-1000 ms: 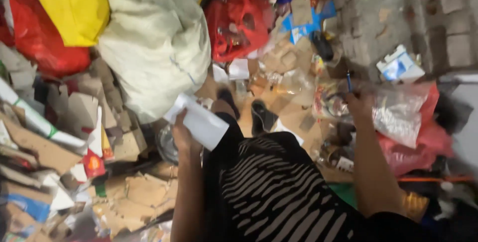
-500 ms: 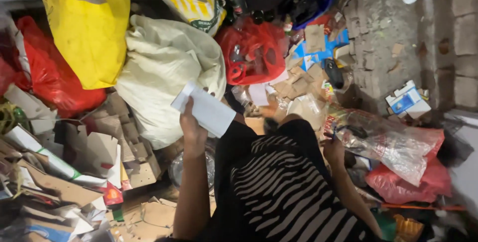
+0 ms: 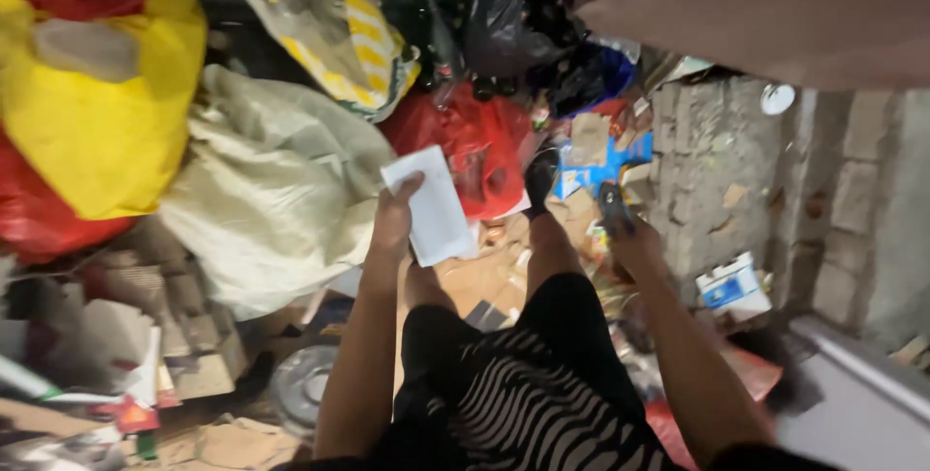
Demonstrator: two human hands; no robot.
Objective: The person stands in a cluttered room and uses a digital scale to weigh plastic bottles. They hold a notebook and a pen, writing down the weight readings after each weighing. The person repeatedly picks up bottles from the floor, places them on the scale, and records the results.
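Lifting the white carton (image 3: 429,204) nearer the red bag (image 3: 472,153), left fingers (image 3: 407,190) clamped on it, my right fingers (image 3: 620,229) have dropped the clear bag for a small dark thing (image 3: 612,205).

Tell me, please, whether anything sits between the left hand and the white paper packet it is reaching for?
Nothing does: the left hand already has the white paper packet in its grip, thumb on its face, raised above the cardboard litter.

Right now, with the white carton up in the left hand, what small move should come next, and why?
Probably drop the white carton onto the pale sack just left of it. The left hand holds it raised above the clutter, clear of everything, while the right hand grips a small dark object of its own.
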